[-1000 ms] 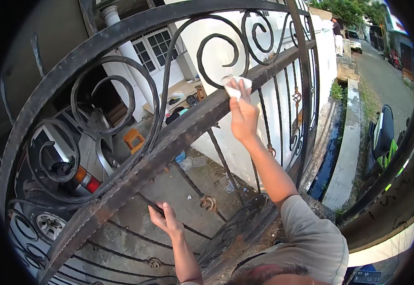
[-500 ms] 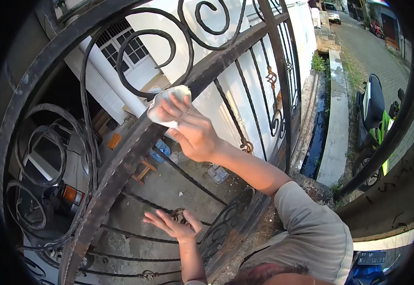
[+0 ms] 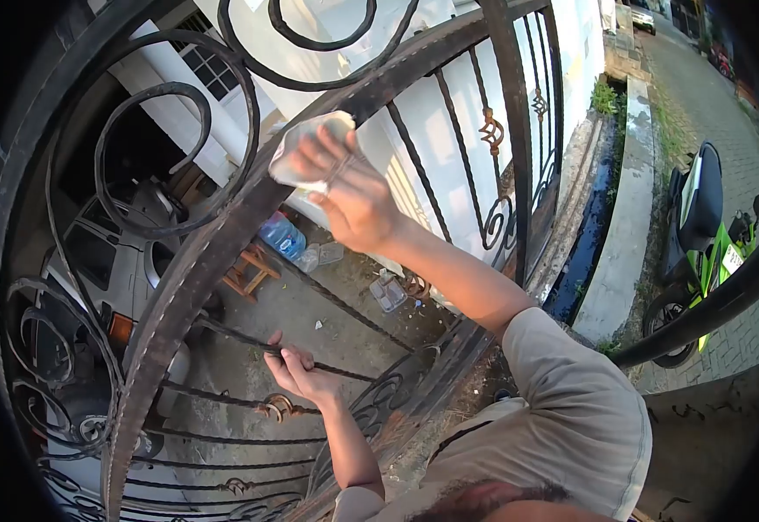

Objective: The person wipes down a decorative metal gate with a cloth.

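My right hand (image 3: 353, 191) presses a pale grey-white pad (image 3: 297, 161) flat against the thick dark rail (image 3: 223, 222) of a wrought-iron gate. Its fingers lie spread over the pad, whose exact material I cannot make out. Below, my left hand (image 3: 301, 370) has its fingers curled around a thin twisted bar (image 3: 240, 336) of the same gate. Scrollwork (image 3: 197, 91) curls above the rail, and an ornamental basket twist (image 3: 277, 406) sits on a neighbouring bar just under my left hand.
Behind the bars are a wooden stool (image 3: 251, 277), a blue-labelled water bottle (image 3: 282, 235), plastic containers (image 3: 388, 293) and a parked car (image 3: 105, 252). To the right run a drainage ditch (image 3: 593, 217) with dark water and a paved lane (image 3: 701, 113), beside a green motorcycle (image 3: 708, 270).
My left hand has gone from open in the air to closing on a twisted bar. The pad stays on the rail under my right hand. My view has shifted slightly.
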Demonstrator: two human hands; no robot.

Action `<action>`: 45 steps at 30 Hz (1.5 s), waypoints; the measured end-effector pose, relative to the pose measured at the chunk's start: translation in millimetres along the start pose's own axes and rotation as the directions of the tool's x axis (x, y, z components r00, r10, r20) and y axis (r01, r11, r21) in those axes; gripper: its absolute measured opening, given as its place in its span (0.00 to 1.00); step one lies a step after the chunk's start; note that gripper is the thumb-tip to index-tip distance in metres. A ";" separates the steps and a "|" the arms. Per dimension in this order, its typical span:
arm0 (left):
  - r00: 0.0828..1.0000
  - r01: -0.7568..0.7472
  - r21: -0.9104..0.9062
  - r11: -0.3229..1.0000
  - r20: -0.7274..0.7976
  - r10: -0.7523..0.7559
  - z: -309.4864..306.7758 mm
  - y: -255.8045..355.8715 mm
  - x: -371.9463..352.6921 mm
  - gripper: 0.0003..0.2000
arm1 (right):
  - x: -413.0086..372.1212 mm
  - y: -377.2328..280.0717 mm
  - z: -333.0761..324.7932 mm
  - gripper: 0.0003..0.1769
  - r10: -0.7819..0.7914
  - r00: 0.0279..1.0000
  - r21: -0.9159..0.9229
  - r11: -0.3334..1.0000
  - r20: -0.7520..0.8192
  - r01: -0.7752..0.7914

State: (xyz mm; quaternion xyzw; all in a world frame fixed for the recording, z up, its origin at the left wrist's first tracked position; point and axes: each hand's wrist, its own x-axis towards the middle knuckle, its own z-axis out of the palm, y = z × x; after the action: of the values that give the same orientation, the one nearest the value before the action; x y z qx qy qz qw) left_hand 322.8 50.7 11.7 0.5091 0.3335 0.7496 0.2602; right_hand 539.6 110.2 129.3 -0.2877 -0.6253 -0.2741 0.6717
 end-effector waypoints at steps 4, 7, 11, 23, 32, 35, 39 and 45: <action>0.985 -0.103 -0.006 0.995 0.136 0.103 -5.2 -12.0 13.3 0.04 | 24.4 62.6 -30.7 0.15 0.574 0.779 0.114 0.817 -0.252 -0.565; 0.990 -0.117 0.032 0.993 0.077 0.114 0.6 -11.8 11.3 0.04 | 10.2 21.2 -0.5 0.17 0.310 0.900 0.088 0.951 -0.306 -0.297; 0.987 -0.112 0.036 0.993 0.121 0.106 -4.4 -13.2 12.1 0.05 | -4.9 -11.6 22.0 0.24 0.209 0.948 0.137 0.974 -0.240 -0.180; 0.989 -0.140 0.128 0.982 0.071 0.132 -1.2 -13.6 11.8 0.05 | -27.1 -24.1 0.0 0.17 0.514 0.855 0.245 0.839 -0.062 -0.486; 0.984 -0.180 0.160 0.971 0.033 0.177 8.4 -10.6 11.8 0.06 | -149.5 -16.2 -24.2 0.10 0.645 0.761 0.113 0.753 0.065 -0.648; 0.984 -0.178 0.150 0.972 0.040 0.174 7.3 -11.0 8.5 0.05 | -106.9 -1.4 -28.2 0.16 0.668 0.701 0.163 0.684 0.250 -0.711; 0.985 -0.166 0.110 0.980 0.060 0.160 -0.2 -15.8 10.7 0.05 | -56.6 24.4 -17.8 0.23 0.607 0.680 0.474 0.495 0.412 -0.729; 0.980 -0.198 0.143 0.970 0.036 0.194 1.3 -22.6 14.4 0.05 | -158.4 26.0 -25.1 0.24 0.642 0.690 0.593 0.426 0.335 -0.684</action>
State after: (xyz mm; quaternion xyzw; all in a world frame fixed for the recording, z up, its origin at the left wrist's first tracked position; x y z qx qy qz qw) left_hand 320.1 76.1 3.2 0.5651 0.3327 0.7398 0.1505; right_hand 564.9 111.0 -31.2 -0.2511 -0.5340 0.2689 0.7613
